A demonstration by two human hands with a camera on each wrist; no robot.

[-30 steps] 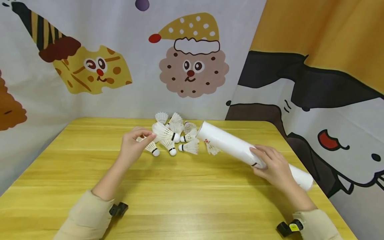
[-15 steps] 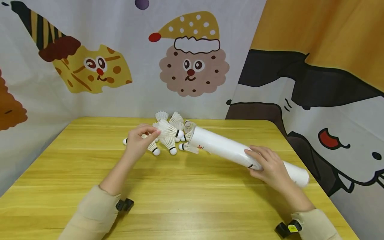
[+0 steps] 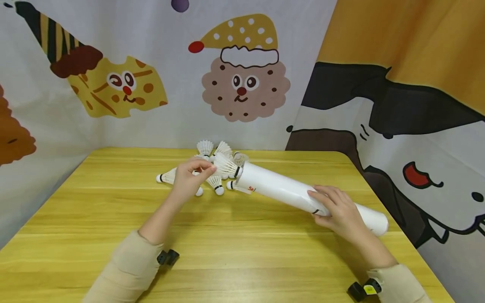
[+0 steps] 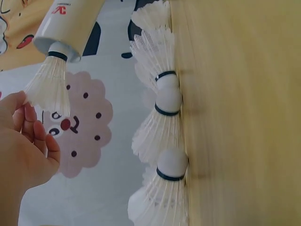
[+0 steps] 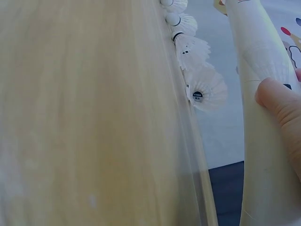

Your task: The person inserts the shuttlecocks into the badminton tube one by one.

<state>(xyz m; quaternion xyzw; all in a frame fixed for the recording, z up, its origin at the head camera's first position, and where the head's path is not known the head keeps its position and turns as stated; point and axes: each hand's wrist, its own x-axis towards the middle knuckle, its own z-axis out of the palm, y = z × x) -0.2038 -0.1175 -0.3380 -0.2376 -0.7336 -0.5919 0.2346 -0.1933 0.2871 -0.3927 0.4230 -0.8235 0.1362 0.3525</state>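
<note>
My left hand point(image 3: 191, 176) pinches a white feather shuttlecock point(image 4: 51, 82) by the edge of its skirt, between thumb and finger. The shuttlecock's cork points right, and in the left wrist view it sits right at the mouth of the tube. My right hand point(image 3: 339, 212) grips the long white shuttlecock tube point(image 3: 280, 185) around its middle, thumb along the near side. That tube is held tilted above the table, its mouth up and to the left. Red lettering shows near the mouth.
Several loose shuttlecocks lie in a pile at the back of the wooden table point(image 3: 227, 252), among them one shuttlecock point(image 3: 166, 176) left of my left hand. A printed curtain point(image 3: 151, 130) hangs right behind the table's far edge.
My left hand has moved right with the shuttlecock, bringing its cork to the tube's mouth. The tube has shifted left and slightly down in my right hand.
</note>
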